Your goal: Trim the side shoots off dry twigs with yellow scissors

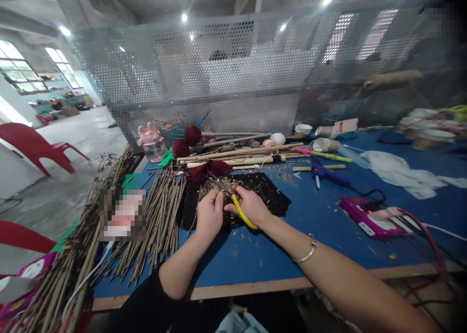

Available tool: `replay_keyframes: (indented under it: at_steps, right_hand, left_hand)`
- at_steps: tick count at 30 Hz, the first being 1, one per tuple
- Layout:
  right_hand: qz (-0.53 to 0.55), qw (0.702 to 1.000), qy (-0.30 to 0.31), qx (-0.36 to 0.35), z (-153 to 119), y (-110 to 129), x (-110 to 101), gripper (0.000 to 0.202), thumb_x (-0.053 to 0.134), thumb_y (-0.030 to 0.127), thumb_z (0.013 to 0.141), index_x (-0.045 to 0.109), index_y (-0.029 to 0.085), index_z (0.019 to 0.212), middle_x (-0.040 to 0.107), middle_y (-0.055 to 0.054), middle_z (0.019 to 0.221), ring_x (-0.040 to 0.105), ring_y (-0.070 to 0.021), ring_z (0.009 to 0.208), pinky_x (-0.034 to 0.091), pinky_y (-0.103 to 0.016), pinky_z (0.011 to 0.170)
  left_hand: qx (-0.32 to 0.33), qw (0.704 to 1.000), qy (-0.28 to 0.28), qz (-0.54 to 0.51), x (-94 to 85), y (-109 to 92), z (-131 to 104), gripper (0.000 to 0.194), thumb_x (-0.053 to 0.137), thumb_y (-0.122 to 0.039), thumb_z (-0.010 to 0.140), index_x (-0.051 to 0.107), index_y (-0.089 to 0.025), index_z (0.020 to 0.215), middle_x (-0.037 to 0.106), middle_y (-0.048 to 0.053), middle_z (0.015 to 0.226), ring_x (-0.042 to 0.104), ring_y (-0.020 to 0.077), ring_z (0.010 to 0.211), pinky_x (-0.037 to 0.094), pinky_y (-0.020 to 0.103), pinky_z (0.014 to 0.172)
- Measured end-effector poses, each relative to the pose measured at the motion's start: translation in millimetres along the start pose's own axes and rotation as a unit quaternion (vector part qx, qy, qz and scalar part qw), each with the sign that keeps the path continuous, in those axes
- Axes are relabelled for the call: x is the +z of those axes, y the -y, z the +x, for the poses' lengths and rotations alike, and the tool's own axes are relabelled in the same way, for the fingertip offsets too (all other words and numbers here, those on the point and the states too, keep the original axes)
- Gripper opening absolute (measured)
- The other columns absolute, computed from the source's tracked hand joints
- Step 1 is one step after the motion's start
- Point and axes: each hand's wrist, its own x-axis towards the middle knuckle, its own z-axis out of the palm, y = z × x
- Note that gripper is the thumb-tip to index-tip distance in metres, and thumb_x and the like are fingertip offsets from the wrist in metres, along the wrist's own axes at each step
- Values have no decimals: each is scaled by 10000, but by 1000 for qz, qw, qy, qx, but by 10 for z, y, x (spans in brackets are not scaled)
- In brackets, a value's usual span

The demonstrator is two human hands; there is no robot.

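Scissors (239,208) above blue table (302,216), partition (197,75) behind

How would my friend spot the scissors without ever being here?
Find the blue table, then the black sheet lying on it. There, the right hand holds the scissors; their curved yellow handle stands out from the brown sticks nearby.

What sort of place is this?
It looks like a small craft workshop, though I can't be certain. Bundles of thin brown sticks lie on a blue table, along with a glue gun, and the person's right hand holds yellow-handled scissors.
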Motion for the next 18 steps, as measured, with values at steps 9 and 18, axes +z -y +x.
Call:
replay_keyframes:
  at_steps: [9, 18]
  right_hand:
    - [-33, 999, 5, 12, 32, -60, 31, 403, 532, 603, 698, 517, 201, 712, 564, -15, 607, 505, -138, 539, 287, -223, 511]
    - [-23, 999, 25, -14, -3, -29, -42, 426, 610, 541, 666, 478, 214, 906, 606, -24, 788, 573, -168, 699, 315, -226, 573]
  left_hand:
    - [-23, 1000, 8, -8, 14, 23, -4, 306, 336, -322, 866, 469, -172, 635, 430, -30, 546, 410, 105, 534, 299, 214, 533]
    - [-33, 999, -11, -24, 9, 15, 13, 284, 307, -301, 880, 525, -159, 764, 504, 1, 629, 474, 118, 587, 356, 223, 576]
